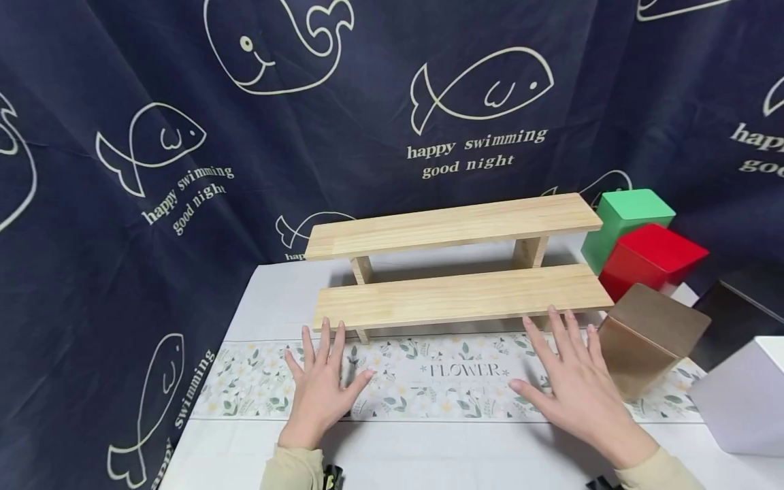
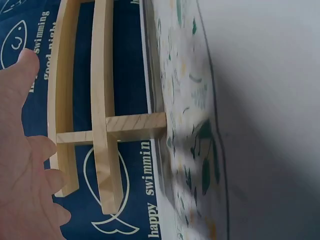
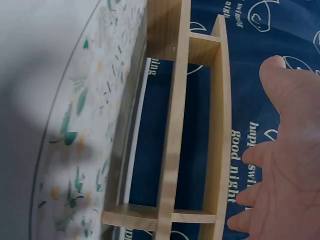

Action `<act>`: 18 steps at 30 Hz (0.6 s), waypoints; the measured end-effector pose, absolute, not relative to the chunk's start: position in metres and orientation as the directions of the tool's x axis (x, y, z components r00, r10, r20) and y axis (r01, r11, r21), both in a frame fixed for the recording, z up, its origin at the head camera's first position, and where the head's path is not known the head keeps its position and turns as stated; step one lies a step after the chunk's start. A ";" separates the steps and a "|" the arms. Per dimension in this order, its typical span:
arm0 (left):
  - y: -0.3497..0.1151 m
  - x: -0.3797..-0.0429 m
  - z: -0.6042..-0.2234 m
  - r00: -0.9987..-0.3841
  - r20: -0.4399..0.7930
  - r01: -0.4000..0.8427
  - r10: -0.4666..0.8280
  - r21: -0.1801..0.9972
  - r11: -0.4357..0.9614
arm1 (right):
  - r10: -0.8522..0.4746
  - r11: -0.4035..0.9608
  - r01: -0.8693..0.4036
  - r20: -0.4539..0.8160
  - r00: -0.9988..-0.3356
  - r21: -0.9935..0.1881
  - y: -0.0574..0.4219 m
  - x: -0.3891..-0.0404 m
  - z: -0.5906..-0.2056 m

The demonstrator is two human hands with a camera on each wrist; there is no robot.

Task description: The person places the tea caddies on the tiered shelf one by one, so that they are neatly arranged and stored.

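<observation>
"Main item?"

"One two-step shelf (image 1: 409,304), pale wood, straight grain, standing at the middle of the table against the curtain side. Upper plank (image 1: 453,226): long, flat, set higher and further back. Lower plank (image 1: 465,294): similar in form, nearer the person. Short flat wooden uprights (image 1: 363,270) carry them."

"Hands?"

"Two, bare. Left hand (image 1: 324,388): spread, fingers extended, thumb out to the side, gripping nothing; fingertips at the left end of the lower plank's front edge in the head view. Right hand (image 1: 572,384): likewise spread and without a hold, near that edge's right end. Whether either touches the wood, I cannot tell."

"Sleeves?"

"Beige cloth (image 1: 294,468), one at each wrist."

"Surface?"

"White tablecloth (image 1: 429,452), smooth, crossed by a printed band (image 1: 422,405) of leaves and small blossoms, lettered FLOWER."

"Right-hand side?"

"A cluster of box shapes, smooth-faced and square-edged: green box (image 1: 637,205) at the back, red box (image 1: 658,253) before it, brown box (image 1: 658,323) with a slight sheen just beside the right hand, black box (image 1: 744,316), and white box (image 1: 747,401) nearest the person."

"Backing?"

"Navy curtain (image 1: 367,143), softly creased fabric, printed with pale fish outlines and 'happy swimming good night'."
</observation>
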State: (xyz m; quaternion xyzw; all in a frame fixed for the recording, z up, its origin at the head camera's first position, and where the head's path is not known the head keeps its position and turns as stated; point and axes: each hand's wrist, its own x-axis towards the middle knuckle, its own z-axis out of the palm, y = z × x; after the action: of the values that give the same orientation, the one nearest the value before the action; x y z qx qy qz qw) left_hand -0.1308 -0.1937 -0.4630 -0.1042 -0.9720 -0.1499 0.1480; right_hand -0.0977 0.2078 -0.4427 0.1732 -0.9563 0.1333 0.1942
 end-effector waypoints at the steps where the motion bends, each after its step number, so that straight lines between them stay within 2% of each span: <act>1: -0.195 -0.133 -0.462 -0.936 0.315 0.246 0.158 0.264 0.933 | -0.287 0.902 -0.390 0.418 -0.862 -0.185 0.208 -0.097 -0.441; 7: -0.201 -0.146 -0.458 -0.949 0.283 0.232 0.141 0.322 0.918 | -0.338 0.881 -0.444 0.441 -0.831 -0.162 0.209 -0.091 -0.430; 12: -0.208 -0.162 -0.456 -0.971 0.228 0.165 0.076 0.406 0.899 | -0.365 0.843 -0.511 0.522 -0.771 -0.165 0.215 -0.089 -0.414; 18: -0.216 -0.183 -0.453 -0.977 0.211 0.085 -0.004 0.412 0.907 | -0.276 0.833 -0.512 0.645 -0.713 -0.210 0.232 -0.089 -0.396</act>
State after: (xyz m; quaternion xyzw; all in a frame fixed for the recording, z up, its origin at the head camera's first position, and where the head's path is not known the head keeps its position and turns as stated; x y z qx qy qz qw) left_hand -0.1834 -0.2165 -0.4533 -0.0208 -0.9709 -0.2145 0.1043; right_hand -0.0887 0.2316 -0.3958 0.2175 -0.9056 0.1902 0.3105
